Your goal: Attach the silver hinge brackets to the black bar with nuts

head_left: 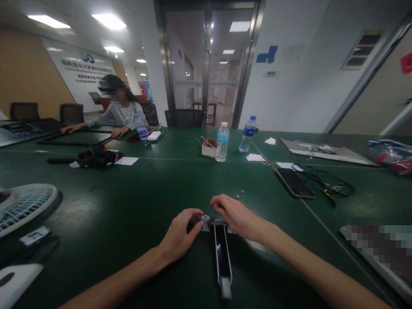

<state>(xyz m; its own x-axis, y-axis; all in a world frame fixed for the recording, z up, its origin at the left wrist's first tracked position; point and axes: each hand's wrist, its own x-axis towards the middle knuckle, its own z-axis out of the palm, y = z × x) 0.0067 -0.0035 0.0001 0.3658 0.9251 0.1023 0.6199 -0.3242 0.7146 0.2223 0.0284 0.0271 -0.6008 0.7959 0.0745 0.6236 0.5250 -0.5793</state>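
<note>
A long, narrow part with a white frame and a dark middle lies lengthwise in front of me, a light grey tab at its near end. Across its far end is a small grey metal bracket. My left hand pinches the bracket's left end between thumb and index finger. Over the right side of the bracket, my right hand is bent with its fingers curled together; whatever they hold is hidden. Just beyond it, two small nuts lie on the green table.
Two water bottles and a small box stand farther back. A phone and a black cable lie to the right, a white fan grille to the left. Another person sits across the table at the left.
</note>
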